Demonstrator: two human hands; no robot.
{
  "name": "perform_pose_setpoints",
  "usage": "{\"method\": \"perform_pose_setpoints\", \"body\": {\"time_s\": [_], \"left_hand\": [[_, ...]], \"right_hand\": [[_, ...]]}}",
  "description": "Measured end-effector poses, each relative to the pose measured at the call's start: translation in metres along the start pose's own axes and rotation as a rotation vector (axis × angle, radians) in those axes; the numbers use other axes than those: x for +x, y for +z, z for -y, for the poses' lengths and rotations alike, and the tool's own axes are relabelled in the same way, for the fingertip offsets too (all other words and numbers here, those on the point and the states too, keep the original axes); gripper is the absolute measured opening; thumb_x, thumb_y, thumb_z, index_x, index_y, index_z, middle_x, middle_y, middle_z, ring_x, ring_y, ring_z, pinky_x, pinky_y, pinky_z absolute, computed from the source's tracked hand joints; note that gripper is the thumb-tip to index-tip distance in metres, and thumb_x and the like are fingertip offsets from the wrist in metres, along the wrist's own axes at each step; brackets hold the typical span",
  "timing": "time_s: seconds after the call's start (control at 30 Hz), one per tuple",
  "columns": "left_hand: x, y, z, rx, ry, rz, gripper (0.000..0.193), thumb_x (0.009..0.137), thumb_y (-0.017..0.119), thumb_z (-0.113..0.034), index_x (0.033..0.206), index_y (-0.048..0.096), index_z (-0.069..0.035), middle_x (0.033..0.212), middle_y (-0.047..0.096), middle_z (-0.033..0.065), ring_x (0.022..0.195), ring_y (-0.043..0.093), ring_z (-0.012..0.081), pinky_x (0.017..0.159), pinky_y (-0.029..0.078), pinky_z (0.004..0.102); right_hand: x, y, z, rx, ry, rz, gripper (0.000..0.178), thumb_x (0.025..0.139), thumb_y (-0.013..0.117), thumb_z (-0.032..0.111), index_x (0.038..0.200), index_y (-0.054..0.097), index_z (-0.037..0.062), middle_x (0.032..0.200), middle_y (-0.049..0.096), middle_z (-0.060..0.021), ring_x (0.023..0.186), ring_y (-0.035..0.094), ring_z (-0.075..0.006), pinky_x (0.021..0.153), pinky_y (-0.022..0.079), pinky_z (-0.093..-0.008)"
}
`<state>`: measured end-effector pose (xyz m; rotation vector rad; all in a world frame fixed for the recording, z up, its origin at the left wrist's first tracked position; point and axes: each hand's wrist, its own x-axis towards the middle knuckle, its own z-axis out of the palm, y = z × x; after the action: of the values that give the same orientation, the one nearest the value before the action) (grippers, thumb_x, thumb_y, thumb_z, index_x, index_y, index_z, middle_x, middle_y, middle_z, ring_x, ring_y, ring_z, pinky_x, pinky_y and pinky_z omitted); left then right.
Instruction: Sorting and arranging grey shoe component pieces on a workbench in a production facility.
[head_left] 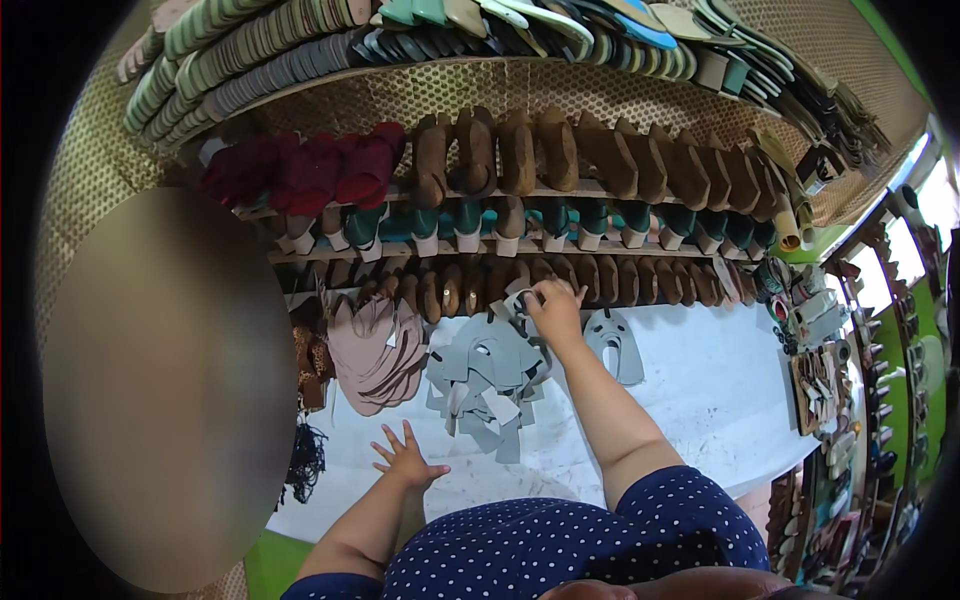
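My left hand point(405, 462) is spread over the near left part of the white tabletop point(700, 380), with nothing in it. Stretched to the back of the table, my right hand point(555, 305) has its thumb and forefinger at a small dark-and-pale piece point(517, 303), which I cannot make out clearly. Just below that hand lies a loose pile of grey cut shoe-upper pieces point(478, 365), with dark tabs and paler scraps among them. A separate grey horseshoe-shaped piece point(628, 362) lies to the right of my forearm. Left of the pile is a fanned stack of pink cut pieces point(370, 365).
Brown shoe lasts point(610, 160) and dark green lasts point(468, 220) line shelves behind the table. Stacked soles point(270, 70) fill the top shelf. Racks of shoes point(880, 420) stand at right. Black strands point(307, 460) hang at the table's left edge; a large blurred area hides the left.
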<state>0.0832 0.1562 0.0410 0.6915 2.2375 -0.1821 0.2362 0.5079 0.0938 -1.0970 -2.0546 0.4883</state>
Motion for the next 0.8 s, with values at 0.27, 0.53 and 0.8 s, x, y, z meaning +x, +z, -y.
{"method": "perform_pose_setpoints", "body": {"time_s": [0.27, 0.53, 0.8], "left_hand": [[-0.005, 0.006, 0.005, -0.046, 0.056, -0.055, 0.154, 0.058, 0.091, -0.060, 0.160, -0.019, -0.024, 0.162, -0.029, 0.0233, 0.145, -0.023, 0.0574, 0.110, 0.008, 0.0782], [-0.015, 0.007, 0.010, -0.074, 0.064, -0.084, 0.148, 0.060, 0.089, -0.061, 0.161, -0.014, -0.026, 0.163, -0.029, 0.0200, 0.147, -0.022, 0.0550, 0.112, 0.006, 0.0770], [0.022, 0.035, 0.048, -0.309, 0.238, -0.231, 0.101, 0.078, 0.072, -0.064, 0.161, 0.024, -0.032, 0.168, -0.004, 0.0220, 0.149, -0.015, 0.0559, 0.111, 0.004, 0.0780]], "right_hand": [[-0.010, -0.090, 0.023, -0.177, 0.119, 0.173, 0.019, 0.084, 0.074, 0.028, 0.097, 0.075, 0.0143, 0.092, 0.072, -0.0100, 0.108, 0.064, -0.0303, 0.112, 0.016, -0.0757], [-0.058, -0.149, 0.079, -0.159, 0.132, 0.356, 0.017, 0.084, 0.074, 0.030, 0.092, 0.076, 0.0140, 0.088, 0.073, -0.0063, 0.102, 0.065, -0.0304, 0.114, 0.013, -0.0737], [-0.148, -0.143, 0.133, -0.139, -0.028, 0.535, 0.022, 0.087, 0.070, 0.035, 0.095, 0.077, 0.0158, 0.086, 0.075, -0.0065, 0.089, 0.069, -0.0309, 0.107, 0.028, -0.0665]]}}
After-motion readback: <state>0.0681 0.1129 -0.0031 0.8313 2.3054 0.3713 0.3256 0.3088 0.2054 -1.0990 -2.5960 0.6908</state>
